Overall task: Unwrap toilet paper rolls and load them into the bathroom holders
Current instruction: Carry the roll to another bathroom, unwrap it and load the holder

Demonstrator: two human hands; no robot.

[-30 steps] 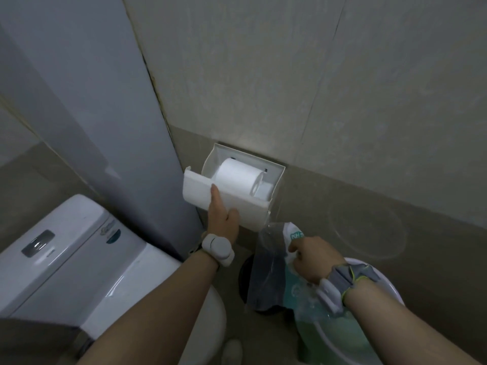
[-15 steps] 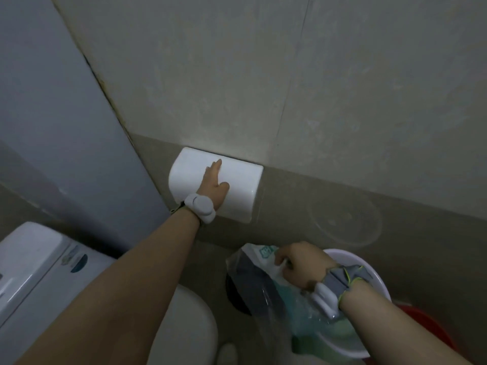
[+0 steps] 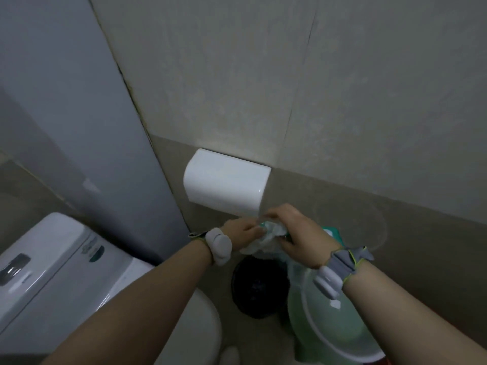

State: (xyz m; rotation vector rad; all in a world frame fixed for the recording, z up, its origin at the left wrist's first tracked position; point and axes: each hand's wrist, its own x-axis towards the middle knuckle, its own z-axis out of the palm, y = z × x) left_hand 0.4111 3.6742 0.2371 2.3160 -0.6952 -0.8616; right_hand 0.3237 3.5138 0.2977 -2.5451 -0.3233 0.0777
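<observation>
Both hands now on crumpled wrapper (image 3: 268, 234): my left hand (image 3: 243, 233) off holder (image 3: 225, 184), cover shut, joins right hand (image 3: 297, 234) gripping plastic. This holder loaded; wrapper disposal next.

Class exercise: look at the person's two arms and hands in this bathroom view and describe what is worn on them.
Both forearms are bare, with no sleeves or gloves. The left hand has a white rounded device strapped at its wrist. The right hand has a grey wristband edged in yellow-green, carrying a similar white device.
</observation>
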